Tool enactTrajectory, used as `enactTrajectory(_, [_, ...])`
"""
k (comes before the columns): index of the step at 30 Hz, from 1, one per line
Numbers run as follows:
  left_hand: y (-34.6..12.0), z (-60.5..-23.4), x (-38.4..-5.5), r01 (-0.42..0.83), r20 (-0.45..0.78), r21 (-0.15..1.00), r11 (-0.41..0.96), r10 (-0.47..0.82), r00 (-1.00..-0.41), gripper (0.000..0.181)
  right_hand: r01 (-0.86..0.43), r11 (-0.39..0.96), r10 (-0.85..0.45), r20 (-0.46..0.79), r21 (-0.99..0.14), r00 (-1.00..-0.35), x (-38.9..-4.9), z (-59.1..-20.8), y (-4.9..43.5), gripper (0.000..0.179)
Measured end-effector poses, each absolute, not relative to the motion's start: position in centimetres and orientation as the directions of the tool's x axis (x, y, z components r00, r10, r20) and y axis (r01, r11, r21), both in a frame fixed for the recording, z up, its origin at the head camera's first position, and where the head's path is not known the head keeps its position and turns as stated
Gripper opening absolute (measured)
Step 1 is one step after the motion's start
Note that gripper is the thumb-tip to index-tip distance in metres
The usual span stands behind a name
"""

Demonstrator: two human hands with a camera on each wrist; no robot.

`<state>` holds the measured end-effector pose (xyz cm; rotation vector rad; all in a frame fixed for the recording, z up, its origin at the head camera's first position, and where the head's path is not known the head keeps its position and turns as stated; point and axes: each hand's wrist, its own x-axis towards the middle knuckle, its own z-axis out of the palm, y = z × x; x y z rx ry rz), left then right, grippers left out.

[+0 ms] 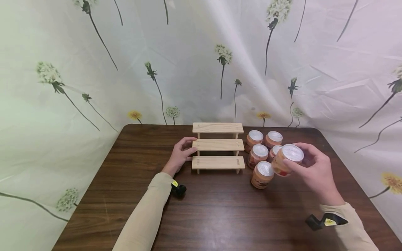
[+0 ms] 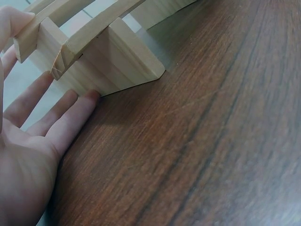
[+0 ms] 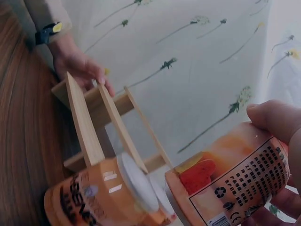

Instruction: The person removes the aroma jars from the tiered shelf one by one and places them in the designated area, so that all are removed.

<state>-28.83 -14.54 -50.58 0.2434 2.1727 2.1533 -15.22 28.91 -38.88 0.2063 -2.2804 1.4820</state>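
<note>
A three-tier wooden display stand point(image 1: 218, 144) stands on the table. My left hand point(image 1: 180, 155) is at its left end, holding the end of the middle step. In the left wrist view, the lower fingers point(image 2: 70, 120) reach out against the side board point(image 2: 101, 70). My right hand point(image 1: 318, 170) grips an orange-labelled jar point(image 1: 284, 164) with a silvery lid, raised and tilted beside the other jars. The right wrist view shows the printed back label of this held jar point(image 3: 230, 179). Closest to it in front is a standing jar point(image 1: 262, 177).
Several similar jars point(image 1: 258, 157) cluster right of the stand, some partly hidden behind others. All stand on a dark wood-grain table point(image 1: 201, 216). A dandelion-print cloth point(image 1: 194, 69) hangs behind the table's back edge.
</note>
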Motion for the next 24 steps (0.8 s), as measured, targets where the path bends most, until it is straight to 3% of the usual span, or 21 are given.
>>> enactTrajectory(9, [-14.5, -50.4, -28.9, 0.064, 0.062, 0.998, 0.011, 0.153, -0.986, 0.04, -0.288, 0.512, 0.108, 0.394, -0.809, -0.913, -14.7, -40.2, 30.7, 0.055])
enactTrajectory(24, [-14.6, -50.4, -28.8, 0.04, 0.036, 0.999, 0.018, 0.159, -0.987, 0.043, -0.208, 0.532, 0.065, 0.285, -0.821, -0.956, -14.7, -44.0, 31.4, 0.053])
